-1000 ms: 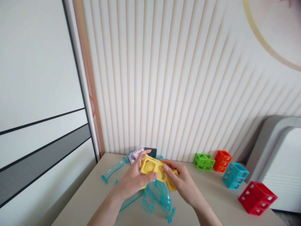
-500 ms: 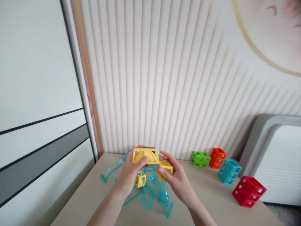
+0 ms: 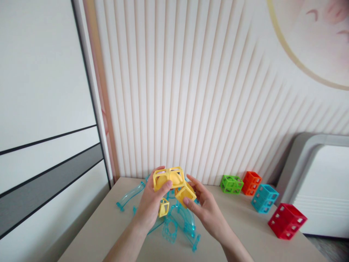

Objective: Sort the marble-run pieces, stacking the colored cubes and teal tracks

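Note:
My left hand (image 3: 152, 194) is closed around a joined pair of yellow open-sided cube blocks (image 3: 176, 177), its thumb pressed on their front. Between the thumb and fingers of my right hand (image 3: 203, 202) is another yellow cube block (image 3: 185, 195), tilted, just below the right end of the pair. The two yellow pieces meet or overlap in view; whether they are joined I cannot tell. Under my left hand a smaller-looking yellow cube block (image 3: 164, 208) shows, partly hidden. Clear teal track pieces (image 3: 181, 218) lie in a loose heap below both hands.
At the right of the table (image 3: 109, 233) stand a green block (image 3: 231, 184), an orange block (image 3: 251, 183), a blue block (image 3: 264, 198) and a red block (image 3: 287, 221). A ribbed wall (image 3: 174, 91) rises behind the table. A curved teal piece (image 3: 131, 195) lies at the left.
My right hand has brought its yellow block leftward against the underside of the pair and turned it. The pair in my left hand has tilted, its right end higher.

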A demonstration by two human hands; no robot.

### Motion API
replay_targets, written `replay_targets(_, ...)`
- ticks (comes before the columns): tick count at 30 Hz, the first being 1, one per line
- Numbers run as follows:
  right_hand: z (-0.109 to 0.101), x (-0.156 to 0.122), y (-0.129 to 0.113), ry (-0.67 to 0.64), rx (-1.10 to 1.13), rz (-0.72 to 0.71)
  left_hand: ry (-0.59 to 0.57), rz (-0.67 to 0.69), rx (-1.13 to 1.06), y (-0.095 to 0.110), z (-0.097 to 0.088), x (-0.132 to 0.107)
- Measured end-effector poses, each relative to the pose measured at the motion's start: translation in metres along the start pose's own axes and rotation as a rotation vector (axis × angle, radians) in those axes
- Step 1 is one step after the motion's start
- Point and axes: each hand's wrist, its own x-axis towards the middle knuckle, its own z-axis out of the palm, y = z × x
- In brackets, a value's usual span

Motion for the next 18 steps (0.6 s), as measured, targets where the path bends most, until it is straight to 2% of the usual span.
replay_targets(6,0.0010,0.0025,-0.0003,-0.023,0.047,0.007,-0.058,0.036,0.003,0.0009,-0.0030,-0.0017)
replay_targets(9,0.0033,0.0024,-0.0003,-0.010,0.074,-0.007,-0.050,0.022,-0.022,0.0002,-0.0013,-0.0021)
replay_targets(18,0.0097,-0.0039,-0.0013,0.138,-0.051,-0.033,-0.081,-0.047,-0.183,-0.0058,0.0004,0.0047)
